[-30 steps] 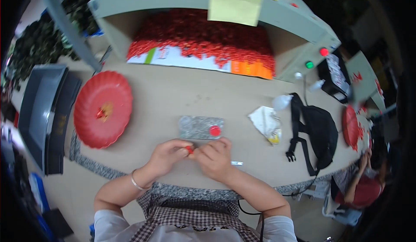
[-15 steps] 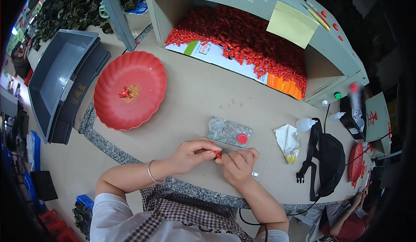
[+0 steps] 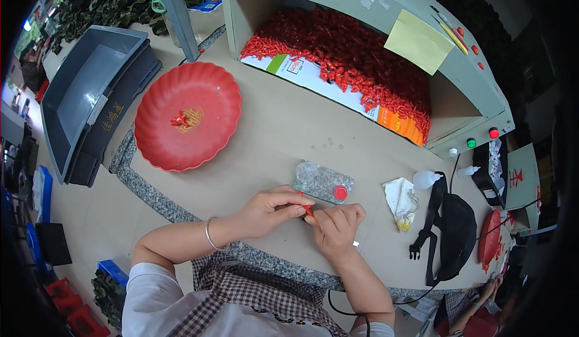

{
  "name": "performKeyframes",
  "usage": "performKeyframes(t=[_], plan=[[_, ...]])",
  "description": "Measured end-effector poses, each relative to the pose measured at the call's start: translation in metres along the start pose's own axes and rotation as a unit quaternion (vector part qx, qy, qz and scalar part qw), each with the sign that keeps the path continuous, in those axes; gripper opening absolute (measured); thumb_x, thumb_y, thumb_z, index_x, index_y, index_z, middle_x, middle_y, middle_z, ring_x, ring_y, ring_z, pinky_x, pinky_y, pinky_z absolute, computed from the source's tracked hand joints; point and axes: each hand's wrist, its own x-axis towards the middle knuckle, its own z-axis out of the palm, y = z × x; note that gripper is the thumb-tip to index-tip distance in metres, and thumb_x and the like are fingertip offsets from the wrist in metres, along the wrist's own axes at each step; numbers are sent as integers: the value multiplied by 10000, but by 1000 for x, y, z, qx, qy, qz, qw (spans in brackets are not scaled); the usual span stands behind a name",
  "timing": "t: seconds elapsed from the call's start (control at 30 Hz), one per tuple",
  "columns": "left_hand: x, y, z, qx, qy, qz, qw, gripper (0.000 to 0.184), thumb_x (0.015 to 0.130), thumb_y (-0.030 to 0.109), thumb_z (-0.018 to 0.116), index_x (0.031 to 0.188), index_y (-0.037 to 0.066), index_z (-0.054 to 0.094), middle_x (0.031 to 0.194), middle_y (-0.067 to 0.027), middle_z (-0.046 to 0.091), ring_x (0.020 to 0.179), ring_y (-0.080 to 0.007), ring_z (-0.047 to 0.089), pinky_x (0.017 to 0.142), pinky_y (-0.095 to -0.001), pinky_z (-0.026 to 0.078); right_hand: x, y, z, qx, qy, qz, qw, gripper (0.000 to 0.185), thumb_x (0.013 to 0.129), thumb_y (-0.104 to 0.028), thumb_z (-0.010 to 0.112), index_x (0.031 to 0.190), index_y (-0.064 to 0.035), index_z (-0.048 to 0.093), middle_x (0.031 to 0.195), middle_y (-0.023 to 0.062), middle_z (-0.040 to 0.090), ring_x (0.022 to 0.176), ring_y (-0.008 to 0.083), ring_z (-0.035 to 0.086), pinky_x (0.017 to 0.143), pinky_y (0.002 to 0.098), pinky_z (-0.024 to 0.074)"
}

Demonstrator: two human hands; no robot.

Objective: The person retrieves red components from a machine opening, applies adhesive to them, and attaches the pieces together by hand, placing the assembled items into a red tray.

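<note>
— Starting at the far left, what lies beyond the grip?
— A grey bin (image 3: 110,136) stands well off to the left; nearer the hands, yet apart from them, comes a red plate (image 3: 166,92); a small red cluster (image 3: 179,120) lies in it, one piece or several, I cannot tell; nothing else shows in it.
— And the grip itself?
— The left hand (image 3: 274,211) pinches a small red piece (image 3: 308,210) between thumb and forefinger; the right hand (image 3: 338,227), fingers curled, meets its near end; whether those fingertips also close on it, I cannot tell.
— What sits just past the hands?
— A speckled block (image 3: 324,182), with a red cap (image 3: 341,193) on its right end; farther out, well beyond the grip, a big heap of red pieces (image 3: 347,41) fills the shelf (image 3: 464,133).
— To the right of the grip?
— A white cloth (image 3: 399,201), then a bottle (image 3: 426,179), then a black bag (image 3: 459,234); neither hand touches them.
— So how far along does it look?
— Early, I judge; only the cluster lies set apart in the plate, one piece is in hand, and the heap remains large; the piece in hand seems unfinished, though its details are too small to confirm.
</note>
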Motion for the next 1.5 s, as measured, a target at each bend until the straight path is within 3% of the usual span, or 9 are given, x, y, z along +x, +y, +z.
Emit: performKeyframes(t=[0.2,0.37,0.43,0.57,0.7,0.9,1.27,1.37,1.5], plan=[[1,7,8,122,44,99,987,340,829,41,594,1167,72,565,996,-73,541,867,-149,542,755,-270,458,-3,3,-1,-17,11,-4,1000,225,671,-275,724,777,-127,592,737,-34,501,702,141,476,720,334,294],[-2,5,13,220,56,98,969,346,840,55,588,1182,68,540,1032,-70,548,888,-139,556,764,-272,475,2,0,-6,48,-10,-5,999,204,727,-235,695,805,-88,578,748,20,519,687,204,483,688,355,341],[-2,5,14,39,29,3,999,344,873,73,551,1212,55,498,1075,-65,549,927,-133,556,791,-273,475,2,2,-8,110,-3,32,993,202,737,-204,692,837,-67,581,772,43,536,702,212,497,680,352,375],[2,1,8,-230,-15,-103,967,343,928,108,469,1255,23,418,1140,-66,544,997,-127,546,835,-282,468,0,5,-9,201,18,154,967,207,743,-103,679,908,-25,581,835,95,569,750,243,533,663,342,438],[5,2,8,-246,-23,-120,962,334,940,116,440,1255,10,403,1139,-78,548,1011,-138,547,850,-286,462,1,5,-7,243,5,206,948,211,740,-39,663,929,-8,576,855,109,579,755,258,544,650,329,448],[5,-2,9,-245,-27,-120,962,331,943,126,435,1254,15,406,1143,-83,548,1020,-152,554,843,-283,463,0,8,-4,209,-7,142,967,179,730,-29,666,893,-27,592,836,100,573,737,248,546,630,326,444],[2,-3,7,-227,-18,-100,969,324,940,133,444,1245,25,417,1155,-85,547,1023,-159,555,829,-290,468,1,6,-10,199,23,147,969,165,723,-7,662,874,-31,601,821,97,577,708,242,542,609,316,440],[2,9,0,-221,20,-87,971,297,936,132,447,1218,39,439,1178,-117,541,1027,-168,552,817,-304,475,1,8,-11,197,42,155,967,151,725,2,653,864,-27,604,809,98,580,695,240,544,602,312,442],[2,31,-32,-287,222,-37,931,323,940,185,441,1231,47,433,1179,-119,541,981,-157,568,785,-252,487,-2,11,-14,204,27,158,966,128,751,44,607,868,-6,588,820,112,572,723,221,549,625,289,448]])
